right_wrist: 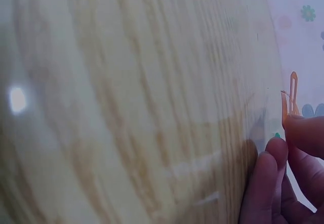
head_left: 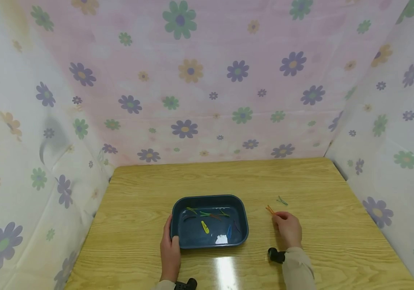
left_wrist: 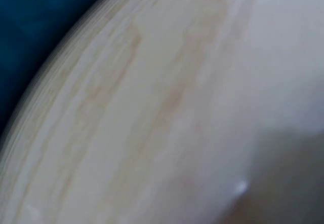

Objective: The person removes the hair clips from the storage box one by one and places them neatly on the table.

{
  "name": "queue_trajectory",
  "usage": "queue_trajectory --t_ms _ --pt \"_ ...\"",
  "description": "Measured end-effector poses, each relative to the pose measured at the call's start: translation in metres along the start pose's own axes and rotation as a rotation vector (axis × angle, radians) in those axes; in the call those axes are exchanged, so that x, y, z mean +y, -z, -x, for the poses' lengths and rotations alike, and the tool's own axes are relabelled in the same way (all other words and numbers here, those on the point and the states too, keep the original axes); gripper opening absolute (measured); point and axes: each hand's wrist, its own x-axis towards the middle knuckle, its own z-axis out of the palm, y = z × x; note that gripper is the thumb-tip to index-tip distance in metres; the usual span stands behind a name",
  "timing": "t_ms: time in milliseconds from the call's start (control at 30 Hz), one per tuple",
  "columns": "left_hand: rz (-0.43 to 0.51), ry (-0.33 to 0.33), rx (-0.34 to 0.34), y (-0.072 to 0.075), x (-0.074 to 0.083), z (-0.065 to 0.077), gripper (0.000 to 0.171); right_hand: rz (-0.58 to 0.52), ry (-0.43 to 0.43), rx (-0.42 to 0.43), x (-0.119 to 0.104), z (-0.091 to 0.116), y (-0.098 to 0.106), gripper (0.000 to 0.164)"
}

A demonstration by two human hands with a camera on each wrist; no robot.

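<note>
As the thumb lies over the wall and the other fingers run along the outside, the left hand (head_left: 169, 251) grips the dark blue tray (head_left: 192, 238) between eight and nine o'clock, probably to keep it from sliding. Smooth and glossy, the tray is a deep rectangle with rounded corners, and its floor shines white near five o'clock. Slim hair clips lie loosely inside, as if dropped rather than arranged: a curved dark clip (head_left: 190, 218) at nine, a yellow-green clip (head_left: 191, 210) at ten, a green clip (head_left: 204, 214) near twelve, a teardrop-shaped yellow clip (head_left: 205, 227) towards seven, a reddish-brown clip (head_left: 215, 217) around one, an olive clip (head_left: 224, 212) at two, a blue clip (head_left: 229, 231) at four and a thin purple clip (head_left: 237, 226) at three. Farther right comes the polished, wood-grained surface (head_left: 257, 241). Well apart from the tray, at its three o'clock, the orange clip (head_left: 271, 211) is pinched between thumb and fingertip of the right hand (head_left: 289, 230); its slotted arms stand spread, and holding one end leaves them free of the fingers. From it, at two o'clock, a thin, pale green clip (head_left: 282, 200) rests on the surface, its arms crossed or splayed, too small to tell which
</note>
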Motion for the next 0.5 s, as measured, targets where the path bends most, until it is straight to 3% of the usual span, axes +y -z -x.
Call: queue_trajectory --t_ms 500 --pt "0.024 0.014 -0.014 -0.001 -0.003 -0.002 0.067 0.004 0.029 -0.032 0.009 -0.015 0.007 0.026"
